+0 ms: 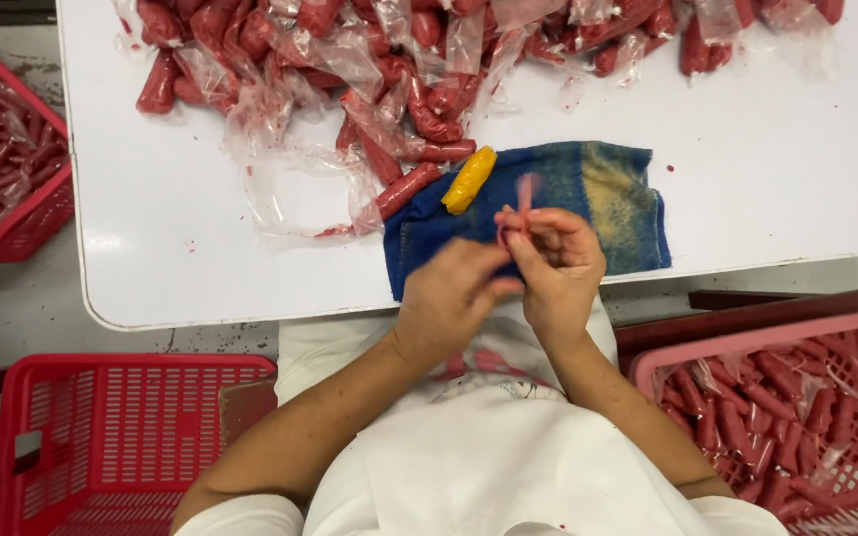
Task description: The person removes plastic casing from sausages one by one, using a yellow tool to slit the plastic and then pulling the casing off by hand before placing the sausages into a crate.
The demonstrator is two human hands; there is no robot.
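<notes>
white shirt [508, 467] lies nearest. above it, left hand [449, 298] and right hand [558, 263] press together, pinching a thin pink plastic strip [524, 194] over the blue cloth [598, 199], beside a yellow packet [470, 180].

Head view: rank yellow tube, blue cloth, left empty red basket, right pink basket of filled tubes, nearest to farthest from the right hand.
1. Blue cloth: directly under and beyond the right hand, at the table's near edge.
2. Yellow tube: on the cloth's left end, up-left of the hand.
3. Pink basket of filled tubes: lower right, below the table.
4. Empty red basket: lower left, farthest.
</notes>
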